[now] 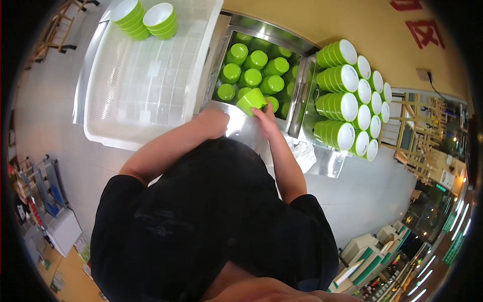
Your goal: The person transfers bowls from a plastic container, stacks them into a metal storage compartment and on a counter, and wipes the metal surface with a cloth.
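Near the front edge of a metal cabinet, my right hand holds a green cup tilted over the opening. Its fingers are closed on the cup's lower right side. My left hand is just left of the cup, over the metal front edge, blurred, with its fingers hidden. Inside the cabinet stand several green cups with their bases up, in rows.
On the left is a white perforated basket with two stacks of green cups at its far end. Many stacked green cups with white insides lie sideways on the right. A crumpled clear plastic bag lies at the front right.
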{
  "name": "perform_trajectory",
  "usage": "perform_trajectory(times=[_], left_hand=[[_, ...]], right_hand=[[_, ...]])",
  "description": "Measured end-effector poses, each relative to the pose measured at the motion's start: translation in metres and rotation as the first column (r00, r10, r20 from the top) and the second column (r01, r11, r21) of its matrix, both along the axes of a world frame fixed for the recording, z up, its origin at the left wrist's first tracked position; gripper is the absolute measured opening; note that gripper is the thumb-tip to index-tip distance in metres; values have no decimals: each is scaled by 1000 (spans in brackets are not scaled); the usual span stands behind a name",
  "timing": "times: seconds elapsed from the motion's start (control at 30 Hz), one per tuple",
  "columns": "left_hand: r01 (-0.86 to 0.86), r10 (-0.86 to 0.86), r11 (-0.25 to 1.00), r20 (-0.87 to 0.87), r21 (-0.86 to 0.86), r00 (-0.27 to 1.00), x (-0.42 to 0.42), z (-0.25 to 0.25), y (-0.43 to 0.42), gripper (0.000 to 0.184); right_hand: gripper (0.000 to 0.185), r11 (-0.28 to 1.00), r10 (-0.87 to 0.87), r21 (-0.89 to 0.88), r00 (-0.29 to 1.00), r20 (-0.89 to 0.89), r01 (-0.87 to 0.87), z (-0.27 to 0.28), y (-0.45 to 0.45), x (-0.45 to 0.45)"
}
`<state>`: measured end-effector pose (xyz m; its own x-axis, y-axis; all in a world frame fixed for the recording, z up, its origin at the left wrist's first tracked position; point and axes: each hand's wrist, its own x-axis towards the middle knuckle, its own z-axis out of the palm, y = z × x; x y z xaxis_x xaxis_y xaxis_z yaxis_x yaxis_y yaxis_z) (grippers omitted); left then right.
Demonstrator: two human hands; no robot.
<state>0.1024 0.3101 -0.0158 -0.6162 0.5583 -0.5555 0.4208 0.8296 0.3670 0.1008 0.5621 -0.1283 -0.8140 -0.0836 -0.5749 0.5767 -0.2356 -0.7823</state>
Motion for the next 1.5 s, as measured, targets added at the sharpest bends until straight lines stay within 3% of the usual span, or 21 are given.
perform_trajectory(times=[0.07,0.13,0.2,0.23,0.3,0.33,0.4,0.47,0.57,0.73,0.83,0.97,1.03,1.07,1.13,1.17,1.23,1.27,1.33,1.4,1.5], left_hand=[[20,-21,999,29,43,999,1,-3,-1,22],[40,-45,996,56,86,997,1,-5,-3,21],[95,-90,985,-39,142,995,1,-5,-3,20],[73,-69,986,-31,152,997,-1,-2,-2,20],[-40,9,893,70,448,997,-5,5,0,23],[-61,26,889,83,454,996,-5,5,1,23],[-172,124,742,120,647,985,-5,7,3,24],[-204,145,727,144,656,979,-10,13,1,23],[-224,196,745,115,628,974,-7,2,2,21],[-166,162,769,64,618,985,-14,5,0,18],[-149,161,804,31,575,986,-19,6,2,17],[-180,203,797,26,576,979,-21,5,2,16],[-189,208,798,33,572,978,-19,5,1,16],[-200,219,796,36,571,975,-19,5,1,17],[-203,223,797,36,569,974,-18,8,2,17],[-213,235,794,36,570,971,-18,10,3,17],[-213,242,794,25,569,970,-19,13,3,17],[-206,228,796,32,569,973,-19,12,4,18],[-186,210,806,22,563,978,-18,13,3,18],[-202,222,783,39,588,974,-18,14,5,20],[-200,222,791,33,579,974,-20,18,6,23]], right_hand=[[99,922,172,362,983,-70,-136,-13,2,-24],[102,870,257,456,961,-98,-187,-18,-4,-51],[106,806,347,545,930,-118,-232,-25,-14,-81],[108,698,427,671,898,-110,-250,-30,-20,-96],[111,506,547,815,836,-49,-283,-38,-32,-126],[111,494,562,815,827,-35,-302,-35,-41,-139],[110,314,640,882,765,75,-350,-37,-58,-163],[111,248,663,888,736,137,-389,-45,-75,-182],[114,-76,675,867,614,409,-493,-56,-102,-206],[111,-162,662,826,562,497,-540,-86,-123,-220],[99,-235,622,815,562,545,-530,-99,-131,-221],[96,-196,646,859,596,477,-474,-115,-119,-218],[91,-45,718,953,653,240,-301,-123,-107,-212],[91,-39,712,953,660,237,-300,-125,-101,-208],[82,126,777,962,627,54,-240,-123,-84,-191],[82,131,773,963,633,50,-236,-123,-76,-180],[59,455,728,888,602,-329,-66,-124,-60,-155],[59,460,723,886,604,-337,-56,-118,-53,-141],[44,628,597,762,725,-343,-157,-94,-43,-112],[37,725,477,676,802,-359,-128,-84,-37,-82],[31,736,421,672,836,-353,-87,-73,-33,-42]])
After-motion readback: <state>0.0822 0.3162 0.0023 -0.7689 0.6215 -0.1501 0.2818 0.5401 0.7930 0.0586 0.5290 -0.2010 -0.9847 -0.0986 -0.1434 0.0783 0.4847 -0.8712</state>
